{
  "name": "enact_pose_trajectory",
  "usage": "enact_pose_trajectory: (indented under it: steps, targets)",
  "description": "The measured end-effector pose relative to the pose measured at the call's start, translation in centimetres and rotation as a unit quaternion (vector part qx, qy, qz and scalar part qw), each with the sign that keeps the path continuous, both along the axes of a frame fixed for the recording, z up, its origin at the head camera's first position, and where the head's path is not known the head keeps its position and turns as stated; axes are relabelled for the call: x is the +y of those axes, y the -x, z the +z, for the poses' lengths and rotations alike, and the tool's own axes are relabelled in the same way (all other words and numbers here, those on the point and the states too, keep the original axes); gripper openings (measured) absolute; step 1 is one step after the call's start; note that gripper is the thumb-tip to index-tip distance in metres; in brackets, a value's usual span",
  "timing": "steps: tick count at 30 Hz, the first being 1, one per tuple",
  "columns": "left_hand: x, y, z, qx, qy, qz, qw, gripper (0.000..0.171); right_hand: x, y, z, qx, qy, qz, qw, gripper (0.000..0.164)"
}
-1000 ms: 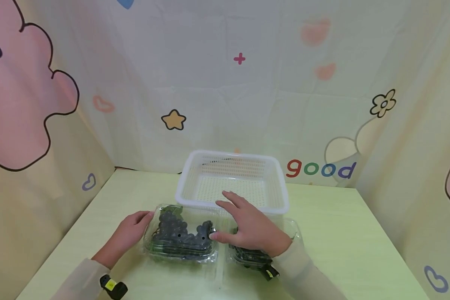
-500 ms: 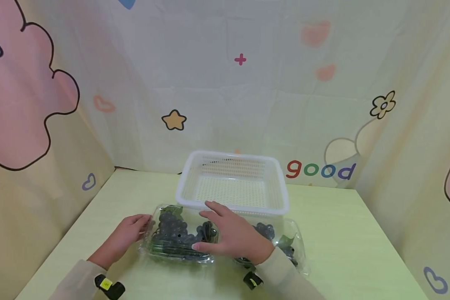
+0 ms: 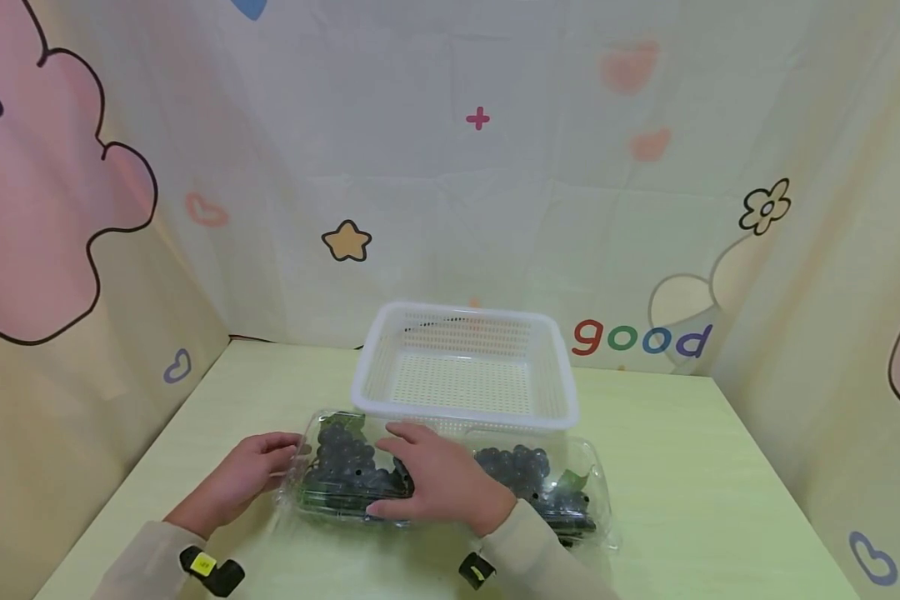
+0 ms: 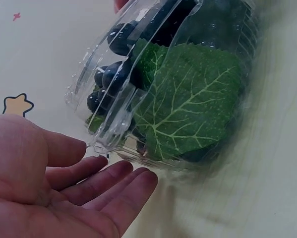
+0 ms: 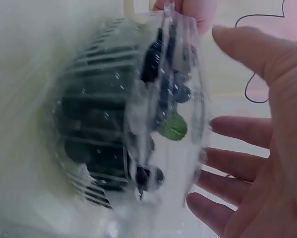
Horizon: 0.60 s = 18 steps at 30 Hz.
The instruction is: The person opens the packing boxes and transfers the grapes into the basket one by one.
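A clear plastic clamshell box of dark grapes and leaves sits on the table, left of centre in the head view. At its left end is my left hand, fingers loosely extended. The left wrist view shows those fingertips at the box's corner, by a large green leaf; whether they touch is unclear. My right hand spreads over the box's right end and covers it. In the right wrist view, its fingers reach along the lid's edge with the thumb apart.
Close to the right stands a second clamshell with grapes, partly behind the right forearm. A white perforated basket stands behind both boxes, near the printed curtain. The pale table extends to both sides.
My right hand has moved left, from over the second clamshell to the right end of the left one, uncovering more of the second. My left hand has shifted slightly; the boxes stay about in place.
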<state>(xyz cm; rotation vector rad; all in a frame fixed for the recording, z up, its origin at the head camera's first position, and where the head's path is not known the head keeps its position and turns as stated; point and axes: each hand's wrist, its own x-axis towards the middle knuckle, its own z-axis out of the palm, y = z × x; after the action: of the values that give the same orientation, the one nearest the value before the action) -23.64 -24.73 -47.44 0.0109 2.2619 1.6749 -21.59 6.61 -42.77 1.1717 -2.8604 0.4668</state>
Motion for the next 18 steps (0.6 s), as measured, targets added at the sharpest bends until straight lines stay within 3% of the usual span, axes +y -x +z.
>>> enact_pose_trajectory:
  steps: [11,18]
  targets:
    - [-0.8,0.2,-0.3,-0.011,-0.034,-0.018,0.9992,0.051,-1.4,0.1,-1.1,0.081,-0.039,-0.009,0.996,0.078]
    - [-1.2,0.2,-0.2,-0.007,-0.066,-0.055,0.9963,0.055,-2.3,-0.1,-0.8,0.106,-0.049,-0.010,0.993,0.077]
